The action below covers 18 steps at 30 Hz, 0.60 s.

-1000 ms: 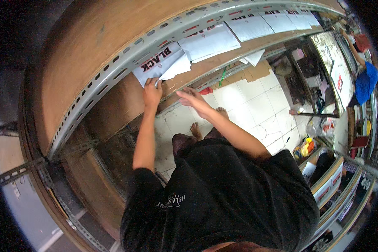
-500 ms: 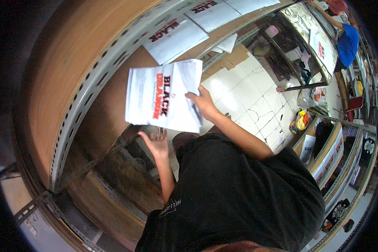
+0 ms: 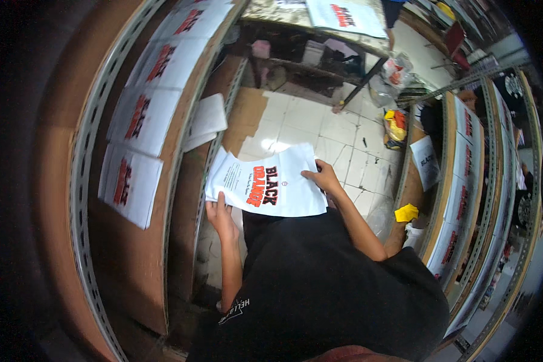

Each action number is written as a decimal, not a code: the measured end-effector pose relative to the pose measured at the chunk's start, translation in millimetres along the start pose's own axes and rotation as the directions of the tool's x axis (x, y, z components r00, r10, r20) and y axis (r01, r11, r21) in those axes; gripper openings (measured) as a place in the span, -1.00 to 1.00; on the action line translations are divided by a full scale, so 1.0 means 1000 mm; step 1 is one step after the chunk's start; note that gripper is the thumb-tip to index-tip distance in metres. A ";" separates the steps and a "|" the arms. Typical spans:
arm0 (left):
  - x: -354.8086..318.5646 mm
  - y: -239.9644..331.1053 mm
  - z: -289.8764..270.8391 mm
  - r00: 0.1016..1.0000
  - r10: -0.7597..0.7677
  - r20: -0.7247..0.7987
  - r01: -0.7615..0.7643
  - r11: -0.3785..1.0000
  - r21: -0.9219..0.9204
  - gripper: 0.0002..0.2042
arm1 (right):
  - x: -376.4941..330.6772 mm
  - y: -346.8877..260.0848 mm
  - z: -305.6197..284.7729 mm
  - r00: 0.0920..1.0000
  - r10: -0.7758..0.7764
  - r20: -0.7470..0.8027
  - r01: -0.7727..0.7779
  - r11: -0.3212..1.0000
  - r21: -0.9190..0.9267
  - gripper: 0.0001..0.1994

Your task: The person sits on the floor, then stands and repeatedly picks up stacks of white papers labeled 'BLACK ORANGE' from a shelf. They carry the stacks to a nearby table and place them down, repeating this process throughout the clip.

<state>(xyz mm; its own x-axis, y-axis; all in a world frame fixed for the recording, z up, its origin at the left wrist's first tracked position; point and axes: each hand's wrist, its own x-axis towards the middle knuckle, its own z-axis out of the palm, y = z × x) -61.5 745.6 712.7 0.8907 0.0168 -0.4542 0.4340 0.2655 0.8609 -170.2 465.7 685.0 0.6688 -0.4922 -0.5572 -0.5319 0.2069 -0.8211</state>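
- White packet (image 3: 268, 183), black and orange print facing up. What do we count?
- One in the grip; we can't tell if others sit under it. Two hands on it: left hand (image 3: 223, 223), right hand (image 3: 321, 179).
- Rest?
- Left shelf (image 3: 140, 277): we see four printed stacks (image 3: 143, 122) in a row. Table (image 3: 271, 14): one flat pouch (image 3: 347, 17). Right rack (image 3: 449, 127): one tilted sleeve (image 3: 425, 161), plus rows we can't count cleanly. One yellow bundle (image 3: 406, 212) near it.
- Grip state?
- Both closed on the packet. We read left pinching its near left corner, right pinching its right edge.
- Packet versus grip?
- It spans between the hands, just ahead of the black shirt (image 3: 326, 271), above the tiled floor (image 3: 289, 117). Far edge extends beyond both grips, unheld.
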 end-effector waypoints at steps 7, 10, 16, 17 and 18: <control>0.065 -0.002 0.221 0.906 0.027 0.423 -0.098 0.984 0.147 -0.65 | 0.080 -0.013 -0.132 0.976 0.050 -0.214 0.049 0.900 0.432 -0.52; 0.098 -0.015 0.311 0.866 0.017 0.499 -0.062 0.995 0.074 -0.68 | 0.128 -0.054 -0.188 0.940 0.010 -0.342 0.152 0.884 0.442 -0.54; 0.164 -0.034 0.475 0.810 -0.049 0.584 0.103 0.993 -0.060 -0.66 | 0.217 -0.162 -0.293 0.840 -0.094 -0.534 0.339 0.860 0.382 -0.58; 0.172 -0.032 0.501 0.799 -0.042 0.599 0.100 0.993 -0.063 -0.66 | 0.230 -0.185 -0.308 0.820 -0.076 -0.567 0.355 0.845 0.400 -0.58; 0.179 -0.031 0.526 0.790 -0.034 0.612 0.096 0.993 -0.069 -0.66 | 0.251 -0.195 -0.332 0.792 -0.133 -0.596 0.385 0.867 0.318 -0.58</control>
<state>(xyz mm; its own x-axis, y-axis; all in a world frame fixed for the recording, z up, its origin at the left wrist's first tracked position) 155.6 233.0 725.3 0.7720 -0.5854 -0.2478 0.5069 0.3317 0.7956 -71.5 21.6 746.2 0.2910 -0.9212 -0.2582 -0.0386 0.2584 -0.9653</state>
